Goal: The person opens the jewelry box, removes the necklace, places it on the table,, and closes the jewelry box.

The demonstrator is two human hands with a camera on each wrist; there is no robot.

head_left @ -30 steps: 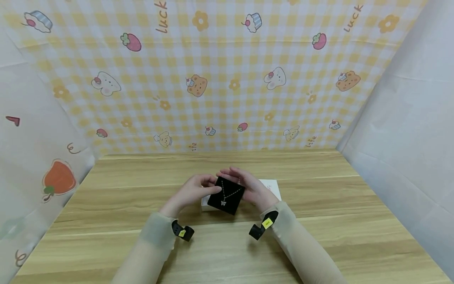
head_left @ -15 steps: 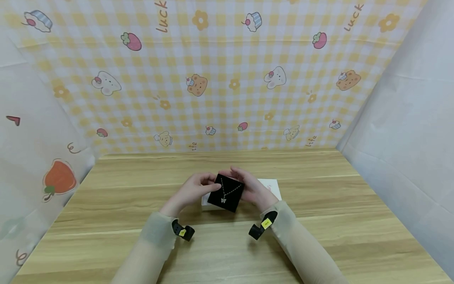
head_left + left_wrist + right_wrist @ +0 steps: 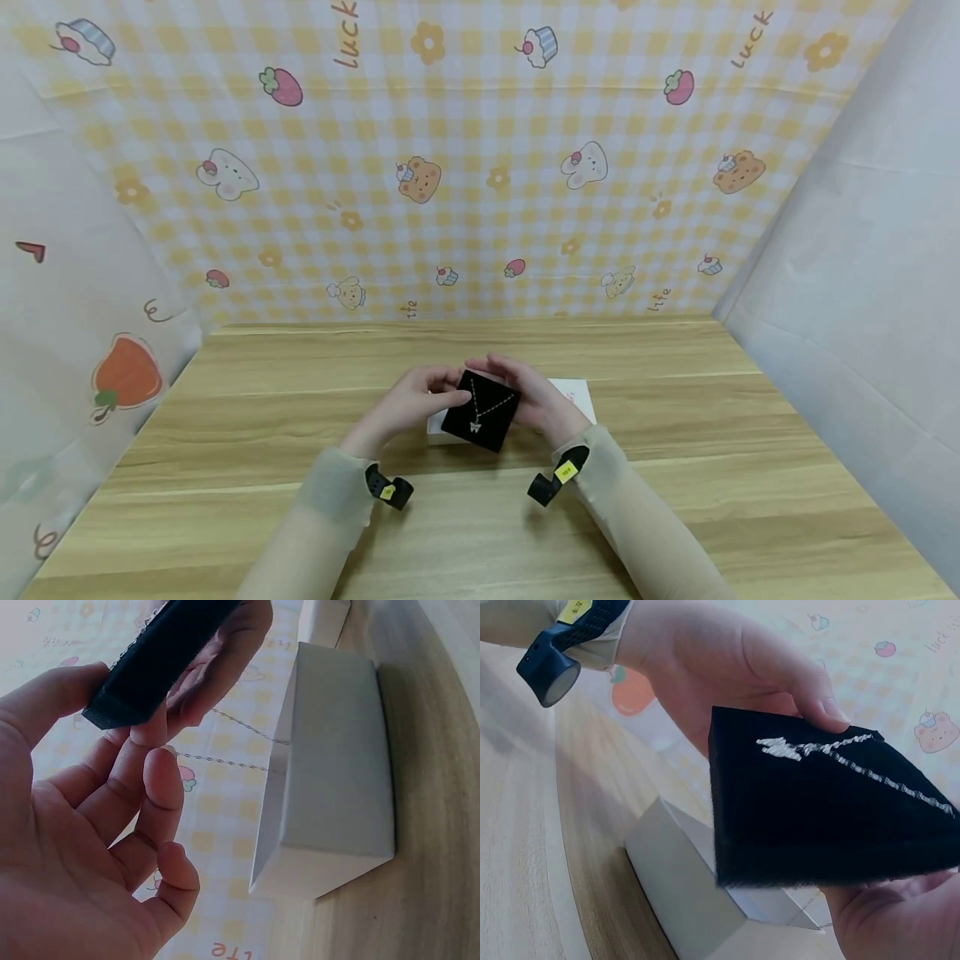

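Note:
A square black foam pad (image 3: pixel 487 429) carries a fine silver chain necklace (image 3: pixel 476 427) with a butterfly pendant on its face. My left hand (image 3: pixel 416 400) pinches the pad's left edge, thumb on top and fingers beneath. At its right side, my right hand (image 3: pixel 536 400) holds the pad with fingers curled behind it, partly hidden. Under the pad stands an open white box (image 3: pixel 337 765). Two strands of the chain (image 3: pixel 240 726) trail from behind the pad toward the box's opening.
A white lid-like piece (image 3: pixel 576 392) with pink print lies on the wooden table (image 3: pixel 712 467), partly behind my right hand. A checked yellow cloth (image 3: pixel 480 242) hangs behind the table, with white cloth at both sides.
The pad rises slightly, then dips again, staying between both hands. Otherwise my hands and the box keep nearly the same places.

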